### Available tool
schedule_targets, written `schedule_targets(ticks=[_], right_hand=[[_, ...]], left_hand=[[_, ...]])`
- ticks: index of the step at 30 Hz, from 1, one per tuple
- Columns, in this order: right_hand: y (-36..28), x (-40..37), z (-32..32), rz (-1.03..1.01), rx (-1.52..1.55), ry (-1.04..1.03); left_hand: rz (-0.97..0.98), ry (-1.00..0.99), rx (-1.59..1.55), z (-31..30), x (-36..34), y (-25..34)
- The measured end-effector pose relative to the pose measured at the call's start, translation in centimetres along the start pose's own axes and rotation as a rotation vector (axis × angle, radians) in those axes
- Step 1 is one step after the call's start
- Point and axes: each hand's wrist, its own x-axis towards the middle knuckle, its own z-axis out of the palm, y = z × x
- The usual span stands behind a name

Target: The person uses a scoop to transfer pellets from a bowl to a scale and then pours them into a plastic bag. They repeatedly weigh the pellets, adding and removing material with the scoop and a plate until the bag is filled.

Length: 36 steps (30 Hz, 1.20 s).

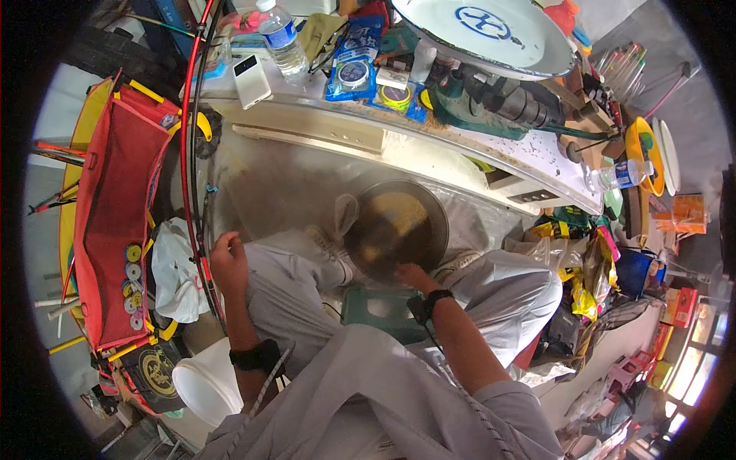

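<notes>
Your left hand (pixel 228 259): half-open, seemingly empty, left of the pan (pixel 432 236). Right hand (pixel 415 277): curled at its near rim, hold unclear; move gently, lest contents (pixel 397 208) spill.

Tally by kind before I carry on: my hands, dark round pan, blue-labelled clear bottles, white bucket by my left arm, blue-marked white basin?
Hands: 2 (left hand, right hand)
Dark round pan: 1
Clear bottles: 2 (upper bottle, right-side bottle)
White bucket: 1
White basin: 1
Total: 7
</notes>
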Motion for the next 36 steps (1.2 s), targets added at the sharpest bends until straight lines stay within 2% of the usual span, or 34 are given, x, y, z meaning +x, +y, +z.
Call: schedule_targets(ticks=[1,3,4,6,7,9,13,15,16,18,22,24,31,33,36], right_hand=[[1.6,0.9,0.5,-0.001,0.0,-0.001],[6.2,3.9,2.5,-0.54,-0.481,0.239],[4.8,2.9,1.4,-0.542,-0.478,0.239],[0.8,0.2,-2.5,-0.181,0.18,-0.095],[0.8,0.8,-2.6,-0.182,0.181,-0.095],[0.3,1.9,-2.7,0.062,0.429,-0.181],[0.3,2.4,-3.6,-0.044,0.645,-0.213],[-0.3,2.0,-4.2,0.136,0.809,-0.183],[-0.6,1.9,-4.4,0.134,0.809,-0.18],[-1.2,1.3,-4.1,0.269,0.944,-0.163],[-1.1,0.5,-2.6,0.298,1.127,-0.177],[-0.8,0.4,-1.5,0.232,1.279,-0.113],[-2.2,-3.0,-3.3,0.141,1.224,-0.105],[-1.9,-3.0,-3.4,0.205,1.378,-0.069],[-2.6,-4.5,-5.5,0.148,1.216,-0.03]], left_hand=[[0.009,0.008,-0.014,0.0,-0.1,-0.1],[0.029,0.021,-0.003,0.3,-0.1,-0.5],[0.05,0.035,0.004,0.3,0.0,-0.6],[0.016,0.017,0.009,-0.3,0.0,0.6],[-0.02,-0.003,0.012,-0.5,-0.1,1.0],[-0.026,-0.001,0.025,-0.5,0.0,1.2],[-0.044,-0.008,0.01,-0.1,0.2,0.5],[-0.014,0.005,0.027,0.0,0.2,0.3],[0.018,0.015,0.044,0.1,0.3,0.3],[-0.006,-0.016,0.023,0.2,0.4,-0.2],[-0.001,-0.038,0.036,0.0,0.5,-0.1],[-0.005,-0.031,0.027,0.3,0.4,-0.3],[-0.052,-0.027,0.001,-0.2,0.3,1.3],[-0.029,-0.01,-0.02,0.1,0.4,0.8],[0.032,0.046,0.014,0.5,0.2,0.6]])
